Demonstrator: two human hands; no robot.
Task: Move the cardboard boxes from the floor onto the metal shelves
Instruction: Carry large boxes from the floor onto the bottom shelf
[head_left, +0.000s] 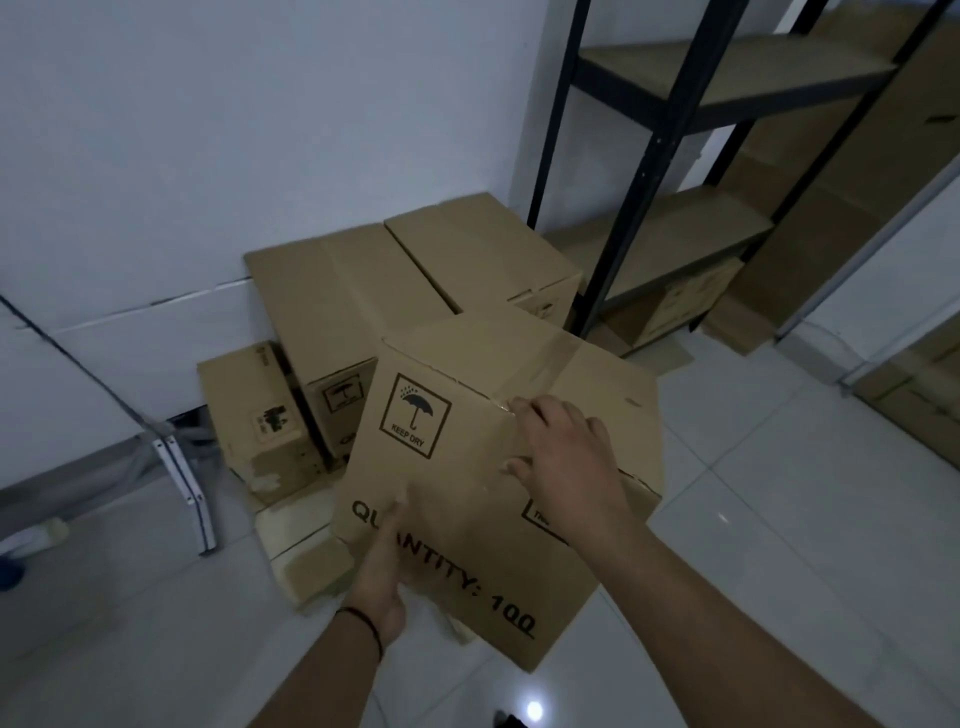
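Your left hand (382, 577) cups the box (498, 467) at its lower edge; right hand (563, 462) lies flat on its taped top corner. Box tilted, plain brown cardboard w/ "KEEP DRY" print. Beyond your grip: more boxes (363, 291), metal shelves (691, 171) to the right.

a storeroom: stacked cardboard boxes (405, 291) on a tiled floor (779, 519) beside black metal shelves (691, 104).
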